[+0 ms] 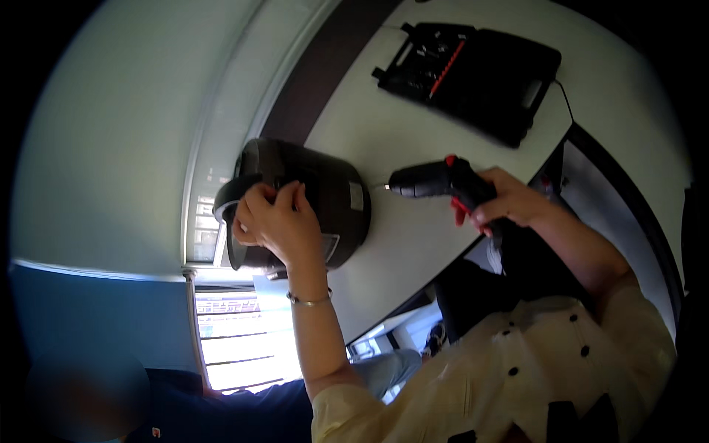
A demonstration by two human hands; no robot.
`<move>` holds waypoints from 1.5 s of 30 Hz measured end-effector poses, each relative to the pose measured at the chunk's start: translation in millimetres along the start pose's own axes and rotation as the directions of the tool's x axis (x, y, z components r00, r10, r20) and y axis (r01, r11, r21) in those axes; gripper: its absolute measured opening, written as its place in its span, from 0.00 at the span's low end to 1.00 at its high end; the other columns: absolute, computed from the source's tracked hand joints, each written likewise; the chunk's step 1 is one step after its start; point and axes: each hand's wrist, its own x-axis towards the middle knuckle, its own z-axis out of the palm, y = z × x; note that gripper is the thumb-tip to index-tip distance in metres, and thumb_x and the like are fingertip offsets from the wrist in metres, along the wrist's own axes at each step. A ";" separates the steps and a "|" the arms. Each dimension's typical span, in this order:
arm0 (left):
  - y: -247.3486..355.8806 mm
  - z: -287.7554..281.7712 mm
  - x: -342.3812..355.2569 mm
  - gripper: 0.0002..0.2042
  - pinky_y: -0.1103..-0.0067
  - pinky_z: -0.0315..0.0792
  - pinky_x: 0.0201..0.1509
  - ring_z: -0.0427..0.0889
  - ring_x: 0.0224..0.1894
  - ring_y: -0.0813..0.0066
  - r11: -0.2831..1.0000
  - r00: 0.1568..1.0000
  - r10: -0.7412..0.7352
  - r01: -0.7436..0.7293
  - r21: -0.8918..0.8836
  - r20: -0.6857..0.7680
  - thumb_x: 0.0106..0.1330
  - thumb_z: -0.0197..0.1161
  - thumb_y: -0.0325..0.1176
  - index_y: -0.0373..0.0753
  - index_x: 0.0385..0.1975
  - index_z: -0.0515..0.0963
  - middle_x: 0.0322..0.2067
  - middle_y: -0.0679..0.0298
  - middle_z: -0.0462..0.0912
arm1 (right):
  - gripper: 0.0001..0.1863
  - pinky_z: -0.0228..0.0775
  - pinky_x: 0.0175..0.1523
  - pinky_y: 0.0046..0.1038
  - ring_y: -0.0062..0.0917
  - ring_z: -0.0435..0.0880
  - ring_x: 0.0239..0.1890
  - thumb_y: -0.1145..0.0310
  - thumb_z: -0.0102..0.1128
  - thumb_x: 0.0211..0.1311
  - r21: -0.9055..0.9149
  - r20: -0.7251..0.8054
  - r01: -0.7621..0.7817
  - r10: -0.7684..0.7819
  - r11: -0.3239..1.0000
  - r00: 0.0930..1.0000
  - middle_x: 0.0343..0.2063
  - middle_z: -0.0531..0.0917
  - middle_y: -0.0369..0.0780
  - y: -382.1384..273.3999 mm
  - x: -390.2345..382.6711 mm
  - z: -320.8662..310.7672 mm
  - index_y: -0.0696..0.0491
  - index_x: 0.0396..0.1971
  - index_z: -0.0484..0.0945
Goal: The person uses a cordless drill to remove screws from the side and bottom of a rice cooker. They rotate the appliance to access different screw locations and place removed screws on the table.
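A dark grey, barrel-shaped appliance (343, 214) with a curved black part at its left end rests on the white table (369, 280). My left hand (273, 221) is at this appliance, fingers curled and pinched by the black part; whatever they hold is hidden. In my right hand (509, 203) is a black cordless screwdriver (421, 179) with red details, held level, its bit pointing left toward the appliance's side.
An open black tool case (495, 81) with a red strip lies at the far end of the table. Another person (221, 406) in dark blue is at the lower left, beside a bright slatted window (236, 332). A pale wall (111, 162) runs up the left.
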 end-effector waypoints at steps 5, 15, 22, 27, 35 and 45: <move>-5.0 7.6 -10.8 0.04 0.63 0.53 0.49 0.67 0.44 0.65 0.997 0.996 -0.022 0.015 -0.078 -0.090 0.47 0.71 0.38 0.50 0.22 0.85 0.33 0.68 0.71 | 0.19 0.71 0.24 0.22 0.22 0.77 0.18 0.76 0.61 0.39 0.001 0.031 0.006 -0.006 1.000 1.000 0.26 0.80 0.48 -0.8 1.9 -1.3 0.64 0.36 0.74; -8.0 3.6 -10.4 0.05 0.61 0.54 0.49 0.67 0.45 0.64 0.997 0.996 0.010 -0.017 -0.079 -0.086 0.46 0.71 0.39 0.50 0.22 0.85 0.35 0.67 0.71 | 0.17 0.70 0.22 0.22 0.21 0.76 0.17 0.76 0.61 0.40 -0.054 -0.007 0.005 -0.006 0.999 1.000 0.26 0.80 0.47 -0.6 1.5 4.8 0.63 0.35 0.74; -13.0 6.6 -11.8 0.05 0.62 0.53 0.50 0.68 0.45 0.64 0.992 0.992 0.030 -0.045 -0.116 -0.126 0.47 0.71 0.39 0.50 0.23 0.84 0.35 0.67 0.72 | 0.17 0.70 0.22 0.22 0.21 0.76 0.16 0.76 0.62 0.40 -0.055 -0.021 0.013 -0.014 0.998 1.000 0.26 0.80 0.48 2.1 2.8 6.7 0.64 0.35 0.74; -8.8 3.9 -12.2 0.02 0.61 0.52 0.52 0.68 0.46 0.63 0.987 0.992 0.024 -0.043 -0.154 -0.121 0.49 0.69 0.36 0.49 0.23 0.84 0.36 0.65 0.73 | 0.17 0.70 0.22 0.22 0.21 0.76 0.17 0.76 0.62 0.39 -0.056 -0.039 -0.005 0.003 0.998 0.999 0.27 0.80 0.49 0.1 0.3 4.6 0.63 0.35 0.74; -17.1 9.9 -20.4 0.05 0.62 0.54 0.50 0.70 0.44 0.65 0.983 0.991 0.002 -0.026 -0.180 -0.132 0.47 0.66 0.30 0.50 0.23 0.81 0.36 0.65 0.73 | 0.21 0.70 0.22 0.22 0.22 0.76 0.16 0.71 0.62 0.34 -0.098 -0.052 -0.022 0.017 0.995 0.999 0.26 0.80 0.48 -3.4 10.2 15.2 0.64 0.34 0.76; -9.8 8.9 -18.7 0.04 0.64 0.60 0.48 0.68 0.46 0.61 0.954 0.990 -0.037 -0.006 -0.298 -0.139 0.43 0.62 0.27 0.42 0.20 0.78 0.34 0.63 0.70 | 0.18 0.69 0.18 0.23 0.24 0.75 0.13 0.73 0.57 0.31 -0.136 -0.119 0.001 -0.017 0.991 0.993 0.22 0.79 0.48 -0.4 4.0 25.1 0.67 0.28 0.74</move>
